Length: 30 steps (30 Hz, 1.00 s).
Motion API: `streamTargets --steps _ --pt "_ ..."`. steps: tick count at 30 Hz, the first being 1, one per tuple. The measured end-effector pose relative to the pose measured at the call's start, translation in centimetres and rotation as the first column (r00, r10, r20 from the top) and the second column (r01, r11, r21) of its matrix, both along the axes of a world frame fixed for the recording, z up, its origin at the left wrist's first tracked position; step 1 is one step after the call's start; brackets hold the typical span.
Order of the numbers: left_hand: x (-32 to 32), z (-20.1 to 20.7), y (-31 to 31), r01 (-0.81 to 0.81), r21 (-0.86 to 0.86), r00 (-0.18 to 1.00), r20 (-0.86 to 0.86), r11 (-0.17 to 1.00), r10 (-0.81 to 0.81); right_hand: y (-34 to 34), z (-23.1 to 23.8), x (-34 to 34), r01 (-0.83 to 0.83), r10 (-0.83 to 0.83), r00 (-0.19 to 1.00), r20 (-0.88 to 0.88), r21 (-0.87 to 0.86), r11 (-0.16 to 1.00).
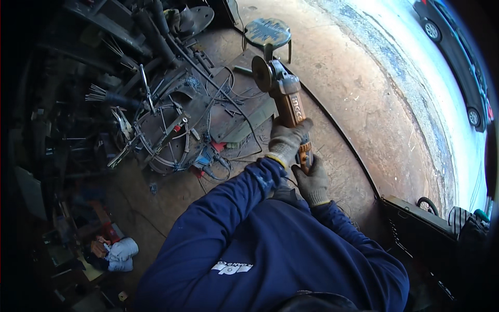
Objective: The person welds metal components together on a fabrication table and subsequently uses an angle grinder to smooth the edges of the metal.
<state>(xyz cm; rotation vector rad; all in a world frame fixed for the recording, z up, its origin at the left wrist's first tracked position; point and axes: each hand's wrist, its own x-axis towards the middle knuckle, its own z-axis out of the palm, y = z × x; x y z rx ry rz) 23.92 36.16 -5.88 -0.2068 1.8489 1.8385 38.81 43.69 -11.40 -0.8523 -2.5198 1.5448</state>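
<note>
An orange and grey angle grinder (292,104) points away from me, with its disc (263,74) at the far end, facing left. My left hand (285,143), in a knitted work glove with a yellow cuff edge, is closed round the grinder's body near the middle. Farther back, my right hand (314,182) grips the rear end in a matching glove. The disc seems apart from any workpiece; a dark flat metal piece (268,52) shows just beyond it. Parts of the fingers are hidden under the tool.
On the left lies a metal worktop (241,117) crowded with cables, rods, a round wire frame (163,138) and a blue power tool (205,157). A worn round stool (267,32) stands beyond. A long dark bar (338,125) runs along the right. Outside is a parked car (457,54).
</note>
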Motion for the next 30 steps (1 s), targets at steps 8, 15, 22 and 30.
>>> streamTargets --steps 8,15,22,30 --pt "-1.3 4.1 -1.2 0.271 0.449 0.962 -0.089 0.852 -0.259 4.3 6.8 -3.5 -0.251 0.157 0.964 -0.216 -0.932 0.260" --pt "-2.5 3.3 -3.3 0.212 0.522 0.977 -0.104 0.826 -0.185 2.2 9.3 -6.1 -0.255 0.262 0.957 -0.127 -0.801 0.541" --pt "-2.8 1.6 -3.1 0.079 0.528 0.995 -0.094 0.846 -0.034 3.5 8.4 -7.4 -0.320 0.405 0.909 -0.094 -0.780 0.537" --pt "-2.5 0.6 -1.5 0.206 0.246 0.891 -0.448 0.947 -0.077 6.9 8.2 -14.3 -0.426 0.267 0.895 -0.358 -0.507 0.749"
